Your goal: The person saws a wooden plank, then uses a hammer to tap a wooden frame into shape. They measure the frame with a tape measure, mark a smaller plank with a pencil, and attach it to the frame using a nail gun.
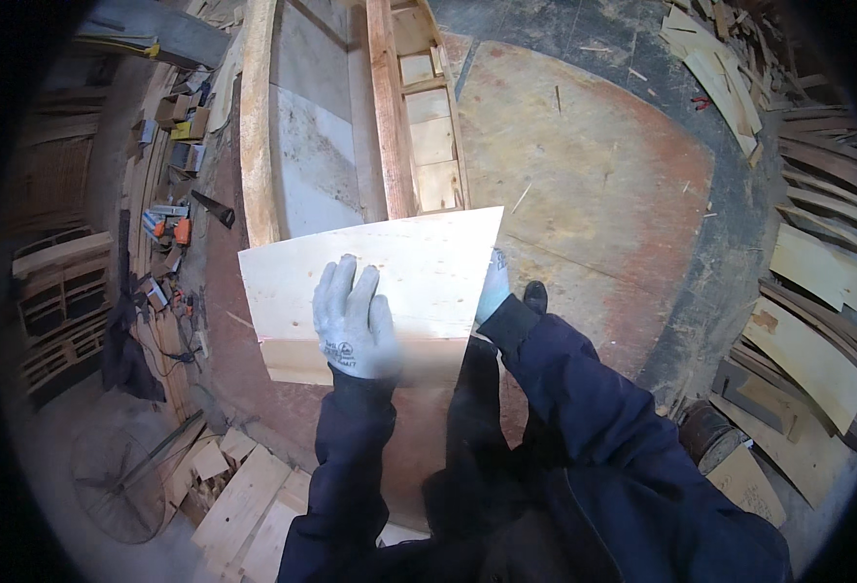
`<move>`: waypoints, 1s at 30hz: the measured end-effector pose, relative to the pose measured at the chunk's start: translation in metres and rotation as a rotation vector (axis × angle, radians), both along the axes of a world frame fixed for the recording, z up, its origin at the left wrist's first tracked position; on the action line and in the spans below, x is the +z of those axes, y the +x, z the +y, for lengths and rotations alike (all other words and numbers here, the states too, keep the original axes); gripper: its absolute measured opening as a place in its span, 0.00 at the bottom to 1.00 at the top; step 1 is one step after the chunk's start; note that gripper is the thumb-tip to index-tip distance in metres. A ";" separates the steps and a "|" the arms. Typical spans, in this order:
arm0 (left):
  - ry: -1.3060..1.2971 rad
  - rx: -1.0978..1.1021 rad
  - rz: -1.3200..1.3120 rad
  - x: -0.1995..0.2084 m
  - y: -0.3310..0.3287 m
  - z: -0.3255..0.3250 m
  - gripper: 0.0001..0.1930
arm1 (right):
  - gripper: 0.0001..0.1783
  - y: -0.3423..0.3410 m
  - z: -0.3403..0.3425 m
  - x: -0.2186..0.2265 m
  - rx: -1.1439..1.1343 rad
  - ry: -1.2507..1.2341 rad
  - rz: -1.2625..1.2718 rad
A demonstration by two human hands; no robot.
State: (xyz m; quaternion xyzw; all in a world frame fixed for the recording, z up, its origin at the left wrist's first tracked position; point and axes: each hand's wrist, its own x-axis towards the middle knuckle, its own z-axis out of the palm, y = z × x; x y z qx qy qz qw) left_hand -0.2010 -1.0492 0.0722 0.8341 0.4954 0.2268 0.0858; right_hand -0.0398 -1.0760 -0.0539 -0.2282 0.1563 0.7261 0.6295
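A pale plywood board (pixel 419 267) with slanting ends lies across the near end of a long wooden frame (pixel 260 146). My left hand (pixel 353 325), in a light grey work glove, presses on its face with the fingers stretched out. At the board's right edge is my right hand (pixel 493 288), gloved too; the board hides most of its fingers, so its grip does not show. Below the face, a second strip of wood (pixel 292 361) runs along the near side.
A handsaw (pixel 214 208) lies left of the frame, near small boxes (pixel 188 155) and tools. Curved plywood pieces (pixel 803 355) are stacked at right, by a dark drum (pixel 708 435). More offcuts (pixel 254 496) lie at lower left. A worn plywood sheet (pixel 584 175) covers the floor beyond.
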 end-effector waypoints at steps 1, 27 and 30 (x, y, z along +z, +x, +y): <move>-0.001 0.006 0.005 0.000 0.001 0.000 0.18 | 0.18 -0.001 -0.001 -0.001 -0.013 0.038 -0.053; 0.064 0.010 -0.089 -0.028 -0.011 -0.017 0.15 | 0.07 -0.045 -0.176 0.019 0.010 0.426 -2.021; 0.066 0.005 -0.093 -0.029 -0.012 -0.017 0.15 | 0.07 -0.050 -0.180 0.020 0.038 0.353 -1.978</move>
